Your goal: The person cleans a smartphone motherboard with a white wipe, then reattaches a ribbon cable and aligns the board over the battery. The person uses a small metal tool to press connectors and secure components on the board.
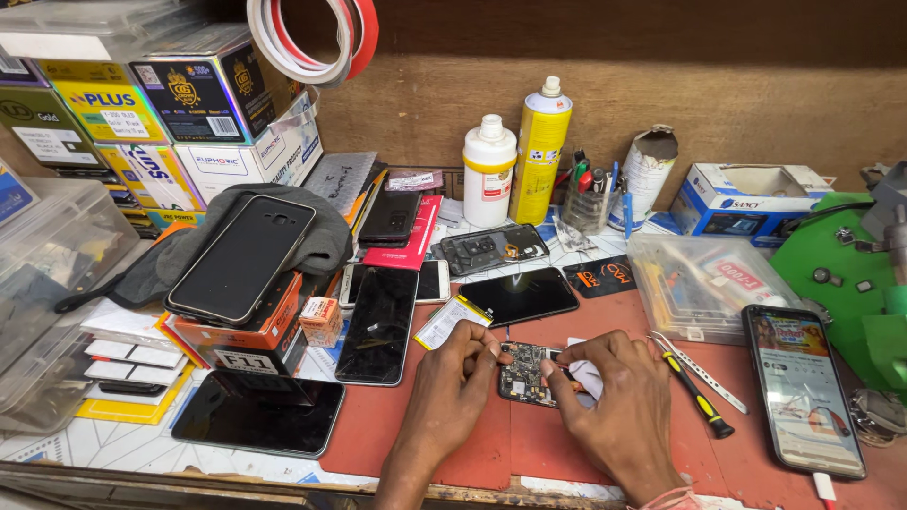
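1. Your left hand [452,378] pinches the left edge of the circuit board [525,374], which lies on the red mat [378,425] on the worktop.
2. Your right hand [614,397] grips the board's right edge with its fingertips, over a white cloth [588,375].
3. A black-and-yellow screwdriver [694,397] and tweezers [707,378] lie just right.
4. A dark phone [518,296] lies just behind the board.

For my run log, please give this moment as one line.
left hand: touches board | right hand: on board, white cloth | screwdriver: right, on mat

Bright even overhead light, soft shadows, sharp focus, slight edge distortion
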